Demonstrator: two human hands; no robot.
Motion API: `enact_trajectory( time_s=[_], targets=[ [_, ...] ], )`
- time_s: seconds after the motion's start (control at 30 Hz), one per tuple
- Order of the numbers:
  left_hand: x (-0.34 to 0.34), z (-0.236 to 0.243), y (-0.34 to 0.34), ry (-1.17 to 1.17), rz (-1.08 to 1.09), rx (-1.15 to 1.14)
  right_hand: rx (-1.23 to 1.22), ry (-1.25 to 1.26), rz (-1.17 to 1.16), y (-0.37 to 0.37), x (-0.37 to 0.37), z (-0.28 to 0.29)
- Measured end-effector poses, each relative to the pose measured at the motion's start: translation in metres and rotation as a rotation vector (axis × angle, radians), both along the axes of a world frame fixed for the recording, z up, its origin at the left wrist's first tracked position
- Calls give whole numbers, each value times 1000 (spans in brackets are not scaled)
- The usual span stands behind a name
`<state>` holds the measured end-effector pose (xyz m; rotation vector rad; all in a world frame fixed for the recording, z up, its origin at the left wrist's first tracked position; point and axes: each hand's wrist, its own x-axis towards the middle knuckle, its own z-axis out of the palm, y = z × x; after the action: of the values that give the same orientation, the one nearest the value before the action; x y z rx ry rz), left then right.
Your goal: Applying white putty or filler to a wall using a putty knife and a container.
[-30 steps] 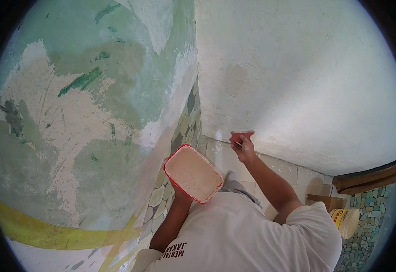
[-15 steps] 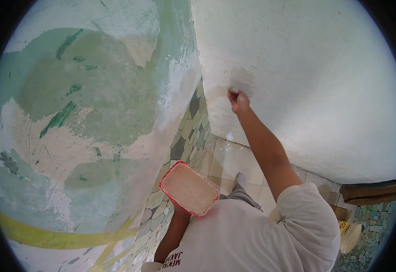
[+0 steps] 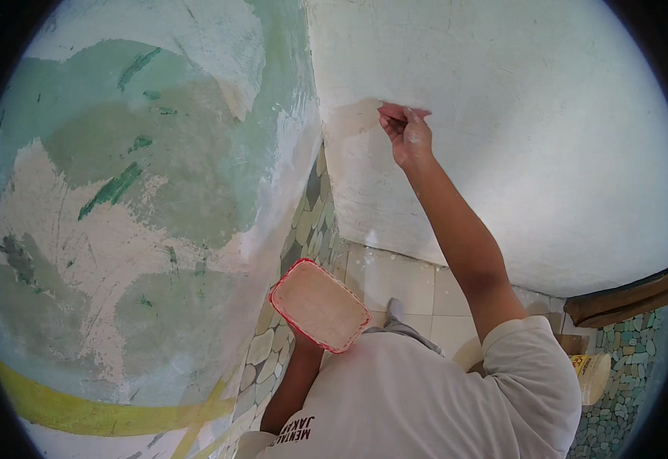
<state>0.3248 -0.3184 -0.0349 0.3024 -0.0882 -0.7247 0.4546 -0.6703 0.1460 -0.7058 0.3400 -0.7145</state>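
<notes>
My right hand (image 3: 412, 141) is closed on a small red spreader (image 3: 422, 113), its blade at the white wall (image 3: 548, 122), a little right of the corner; a darker patch shows around it on the wall. Lower down, my left hand (image 3: 303, 338), mostly hidden, grips a rectangular red-rimmed container (image 3: 319, 304) from beneath. The container holds a smooth pale beige paste and is held beside my body, near the stone-patterned strip at the corner.
A patchy green wall (image 3: 120, 252) with a yellow band fills the left side. Below lie a tiled floor (image 3: 372, 268) and my grey-clad leg. At the right are a brown wooden ledge (image 3: 617, 298), a pale bucket (image 3: 590, 380) and a green pebble surface (image 3: 617, 413).
My right hand with the red spreader has risen from near the wall's foot to higher on the white wall. The container dropped a little, then came slightly back up.
</notes>
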Motion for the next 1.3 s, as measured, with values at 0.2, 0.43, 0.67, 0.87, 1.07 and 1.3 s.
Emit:
enact_trajectory(
  time_s=[0.2, 0.43, 0.67, 0.87, 1.07, 1.3],
  targets=[
    [9, 11, 2, 41, 59, 43, -197, -16, 116, 73, -91, 10],
    [25, 47, -12, -334, 150, 122, -251, 108, 264, 148, -205, 31],
    [29, 55, -17, -14, 163, 36, -839, 559, 726, 184, -228, 54],
    [27, 57, -17, -184, 321, 236, -1102, 590, 635, 193, -229, 48],
    [27, 18, -15, -403, 370, 419, -955, 598, 667, 201, -232, 33],
    [12, 75, -13, -341, 319, 321, -546, 524, 631, 211, -233, 22]
  ],
)
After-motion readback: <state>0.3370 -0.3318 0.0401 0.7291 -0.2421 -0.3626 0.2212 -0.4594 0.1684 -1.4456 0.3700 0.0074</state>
